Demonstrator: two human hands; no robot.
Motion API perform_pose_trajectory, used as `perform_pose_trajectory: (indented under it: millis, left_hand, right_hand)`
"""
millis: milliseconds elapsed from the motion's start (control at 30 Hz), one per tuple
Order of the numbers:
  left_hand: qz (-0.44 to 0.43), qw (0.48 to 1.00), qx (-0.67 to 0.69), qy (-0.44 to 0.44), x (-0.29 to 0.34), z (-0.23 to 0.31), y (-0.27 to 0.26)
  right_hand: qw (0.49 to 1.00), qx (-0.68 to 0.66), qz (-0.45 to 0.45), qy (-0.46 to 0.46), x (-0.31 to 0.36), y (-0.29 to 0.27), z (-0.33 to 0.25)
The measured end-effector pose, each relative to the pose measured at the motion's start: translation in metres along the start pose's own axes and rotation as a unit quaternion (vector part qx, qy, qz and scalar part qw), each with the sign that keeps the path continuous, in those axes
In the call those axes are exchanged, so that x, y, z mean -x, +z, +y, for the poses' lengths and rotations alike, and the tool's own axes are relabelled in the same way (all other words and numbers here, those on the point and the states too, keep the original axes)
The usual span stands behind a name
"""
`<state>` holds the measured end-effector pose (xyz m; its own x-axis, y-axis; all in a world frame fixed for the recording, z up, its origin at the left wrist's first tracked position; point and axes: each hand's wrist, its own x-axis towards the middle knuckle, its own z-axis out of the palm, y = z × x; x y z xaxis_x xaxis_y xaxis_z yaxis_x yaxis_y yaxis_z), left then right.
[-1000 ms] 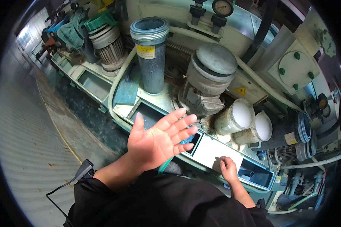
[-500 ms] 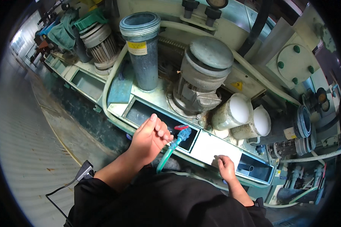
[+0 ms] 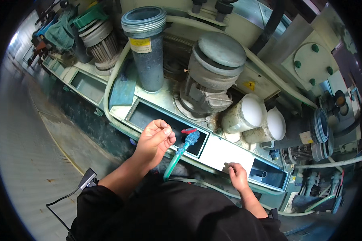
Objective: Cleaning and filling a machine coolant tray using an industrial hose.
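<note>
Over the near edge of the open trough (image 3: 145, 114), my left hand (image 3: 153, 140) is raised with thumb and fingertips drawn together in a pinch. Whatever may be between the fingertips is hidden. Just right of it, apart from the hand, a blue valve with a red lever (image 3: 192, 137) sits on the end of a green hose (image 3: 173, 164). My right hand (image 3: 239, 177) is at the front edge of the bright white panel (image 3: 223, 156), thumb and fingers loosely stretched out, nothing visible in them.
Behind the trough stand a grey cylindrical canister (image 3: 147, 64) and a dusty motor (image 3: 213, 76). Two white pitchers (image 3: 245, 114) lean right of the motor. A pale hose (image 3: 108, 92) loops along the machine's front. Further left is another motor (image 3: 100, 46) with a green cover.
My left hand has turned, its raised thumb folding in against the fingertips. My right hand stays at the panel's edge. The whole view has shifted slightly.
</note>
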<state>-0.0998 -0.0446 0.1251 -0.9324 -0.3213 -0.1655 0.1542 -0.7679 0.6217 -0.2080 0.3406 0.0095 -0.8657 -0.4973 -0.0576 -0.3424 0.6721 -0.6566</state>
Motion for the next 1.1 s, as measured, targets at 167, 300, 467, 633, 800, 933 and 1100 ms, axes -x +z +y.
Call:
perform_pose_trajectory:
  millis: [167,300,467,633,800,933,1100]
  left_hand:
    - [0.029,0.993,-0.115,0.006,0.005,-0.008,-0.012]
    - [0.06,0.992,-0.109,0.021,0.01,-0.016,-0.033]
    - [0.082,0.953,-0.292,0.011,0.02,-0.038,-0.074]
    - [0.02,0.904,-0.425,-0.039,0.033,-0.068,-0.144]
    - [0.083,0.86,-0.474,-0.168,0.054,-0.082,-0.151]
    - [-0.039,0.854,-0.488,-0.178,0.053,-0.115,-0.204]
    - [-0.1,0.836,-0.498,-0.209,0.055,-0.132,-0.164]
  right_hand:
    - [0.996,-0.039,0.078,0.003,-0.016,-0.035,-0.031]
    - [0.984,0.008,0.137,-0.111,-0.055,-0.087,-0.076]
    - [0.865,0.156,0.307,-0.364,-0.105,-0.201,-0.173]
    - [0.744,0.273,0.428,-0.434,-0.142,-0.296,-0.25]
    - [0.636,0.333,0.561,-0.413,-0.199,-0.375,-0.298]
    - [0.645,0.356,0.577,-0.354,-0.239,-0.39,-0.316]
    - [0.588,0.359,0.661,-0.297,-0.255,-0.38,-0.317]
